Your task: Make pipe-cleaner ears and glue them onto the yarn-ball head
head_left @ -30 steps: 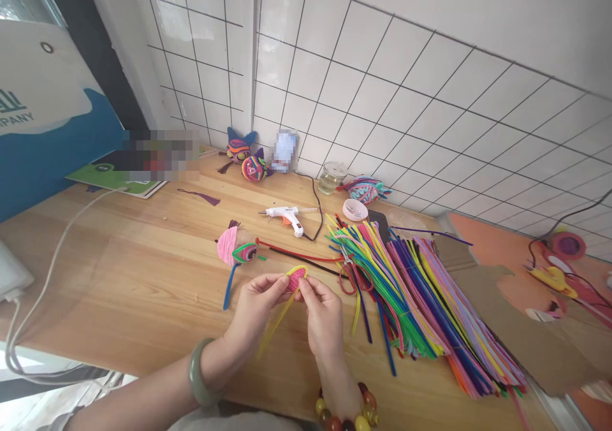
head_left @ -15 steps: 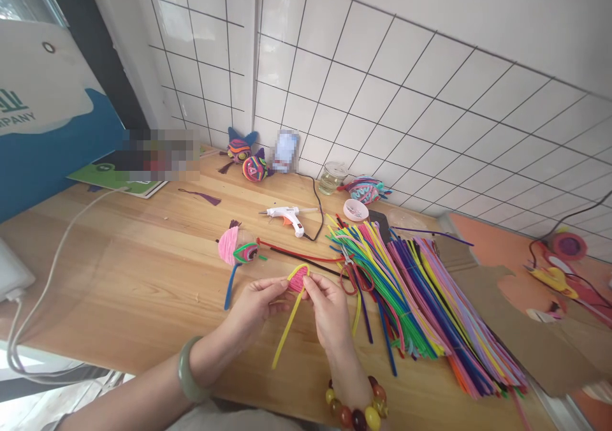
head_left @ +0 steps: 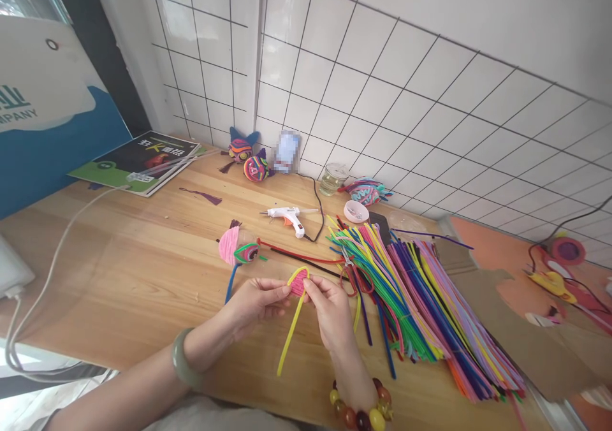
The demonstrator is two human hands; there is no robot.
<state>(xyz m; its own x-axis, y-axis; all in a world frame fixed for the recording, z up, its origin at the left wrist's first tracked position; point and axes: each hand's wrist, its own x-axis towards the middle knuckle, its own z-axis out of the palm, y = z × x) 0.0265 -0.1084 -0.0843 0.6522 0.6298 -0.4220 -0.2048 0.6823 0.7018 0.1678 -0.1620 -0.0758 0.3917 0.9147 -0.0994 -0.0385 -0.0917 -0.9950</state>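
Pinches the left edge of a small pink chenille-stem patch between the thumb and fingers of the left hand. Pinches the right edge likewise with the right hand, with the thumb pressed on top and the other fingers partly hidden underneath. Holds the patch between both hands, over the near part of the wooden table. Has 1 yellow chenille stem bent along the upper rim of the patch, with a long free end slanting down between the wrists. Wears a pale green bangle on the left wrist and a beaded bracelet on the right.

Has, just beyond the left hand, a ball partly wrapped in pink, with a green-edged eye motif on the right side and a blue stem pointing down toward the left hand. Has 1 red stem and 1 black stem to the right of the ball, reaching toward red-handled scissors at the left edge of a large heap of multicoloured chenille stems. Faces, farther back, a white glue gun, a pink bowl, a glass jar and, near the tiled wall, 2 multicoloured figures.
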